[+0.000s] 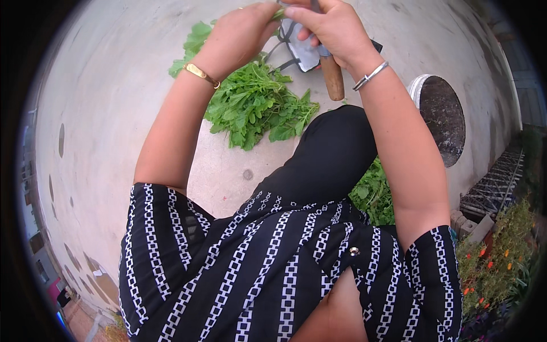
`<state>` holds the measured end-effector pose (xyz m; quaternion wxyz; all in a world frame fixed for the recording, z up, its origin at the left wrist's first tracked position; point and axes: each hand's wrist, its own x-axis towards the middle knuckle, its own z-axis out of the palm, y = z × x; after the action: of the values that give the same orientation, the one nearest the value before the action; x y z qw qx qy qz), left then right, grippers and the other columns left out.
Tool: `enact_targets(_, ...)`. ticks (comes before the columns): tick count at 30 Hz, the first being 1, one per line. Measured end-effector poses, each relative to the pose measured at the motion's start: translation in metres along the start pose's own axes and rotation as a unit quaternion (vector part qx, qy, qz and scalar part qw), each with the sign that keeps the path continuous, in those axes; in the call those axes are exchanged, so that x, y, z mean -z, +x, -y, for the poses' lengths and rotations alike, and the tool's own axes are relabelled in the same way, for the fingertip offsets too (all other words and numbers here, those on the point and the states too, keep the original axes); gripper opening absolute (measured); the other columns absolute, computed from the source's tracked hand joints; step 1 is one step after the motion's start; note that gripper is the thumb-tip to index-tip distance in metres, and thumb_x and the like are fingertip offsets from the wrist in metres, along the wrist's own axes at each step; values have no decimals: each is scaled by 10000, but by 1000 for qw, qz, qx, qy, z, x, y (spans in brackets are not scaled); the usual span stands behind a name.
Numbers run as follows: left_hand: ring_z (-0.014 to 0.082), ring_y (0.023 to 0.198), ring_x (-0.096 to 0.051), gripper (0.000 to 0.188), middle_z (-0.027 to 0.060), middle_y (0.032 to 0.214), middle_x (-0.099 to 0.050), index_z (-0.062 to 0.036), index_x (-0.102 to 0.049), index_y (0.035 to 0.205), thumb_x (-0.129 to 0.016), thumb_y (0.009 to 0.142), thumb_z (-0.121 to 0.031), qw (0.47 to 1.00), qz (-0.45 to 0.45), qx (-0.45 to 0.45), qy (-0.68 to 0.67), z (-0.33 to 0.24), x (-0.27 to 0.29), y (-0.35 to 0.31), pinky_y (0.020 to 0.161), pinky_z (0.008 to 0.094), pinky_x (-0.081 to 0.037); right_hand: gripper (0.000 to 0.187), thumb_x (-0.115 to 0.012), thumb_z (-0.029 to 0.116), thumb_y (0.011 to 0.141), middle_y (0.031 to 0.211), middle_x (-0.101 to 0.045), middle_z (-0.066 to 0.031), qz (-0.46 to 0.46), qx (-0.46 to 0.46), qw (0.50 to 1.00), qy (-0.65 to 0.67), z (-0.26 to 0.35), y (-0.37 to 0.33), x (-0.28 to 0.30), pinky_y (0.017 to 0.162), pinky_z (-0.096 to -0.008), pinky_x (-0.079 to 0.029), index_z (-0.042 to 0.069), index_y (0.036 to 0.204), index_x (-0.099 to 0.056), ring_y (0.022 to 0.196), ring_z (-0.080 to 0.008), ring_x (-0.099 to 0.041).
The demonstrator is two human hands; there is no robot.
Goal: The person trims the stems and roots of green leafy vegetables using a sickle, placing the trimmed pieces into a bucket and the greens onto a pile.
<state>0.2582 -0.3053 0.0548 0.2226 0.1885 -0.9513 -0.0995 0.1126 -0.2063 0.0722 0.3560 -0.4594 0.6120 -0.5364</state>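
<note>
Both my hands are raised and close together at the top of the head view. My left hand (242, 35) is closed, its fingertips pinching a green stem (278, 15). Broad green leaves (197, 39) show just beyond that wrist; whether they belong to the pinched stem I cannot tell. My right hand (336, 31) is wrapped round a wooden-handled knife (333, 78), the handle pointing down toward me and most of the blade hidden. The right thumb meets the stem beside the left fingers. Below the hands lies a heap of leafy greens (253, 108) on the ground.
Behind my right hand is a pale bag (302, 45) with dark straps. A white-rimmed bucket (441, 122), dirty inside, lies to the right. More greens (373, 196) lie beside my black-clad leg (336, 151). Orange flowers (490, 265) and a metal lattice (493, 179) border the concrete (114, 114).
</note>
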Motion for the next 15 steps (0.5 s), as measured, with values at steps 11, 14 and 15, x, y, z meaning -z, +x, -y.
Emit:
enact_targets(11, 330, 1378, -158, 869, 125, 1503, -145, -237, -171, 1448, -695, 761, -328, 896, 343, 272, 80, 84, -280, -155, 1068, 525, -235, 197, -586, 177, 886, 800, -620, 8, -72, -5, 992, -102, -14, -32, 37, 471, -161, -378, 62, 1017, -676, 533, -9, -468)
enact_targets(14, 330, 1363, -200, 866, 124, 1496, -171, -227, -184, 1445, -697, 756, -332, 886, 358, 274, 107, 87, -290, -148, 1061, 520, -247, 211, -568, 167, 893, 839, -634, -19, -109, 35, 982, -152, 7, -42, 61, 473, -158, -372, 65, 1050, -664, 549, -7, -462)
enact_targets(15, 331, 1352, -225, 839, 134, 1484, -200, -214, -227, 1434, -698, 750, -339, 875, 385, 262, 136, 74, -275, -122, 1058, 523, -252, 209, -573, 143, 885, 801, -621, -12, -134, 10, 983, -123, 12, -51, 74, 462, -160, -374, 39, 1048, -652, 536, -15, -470)
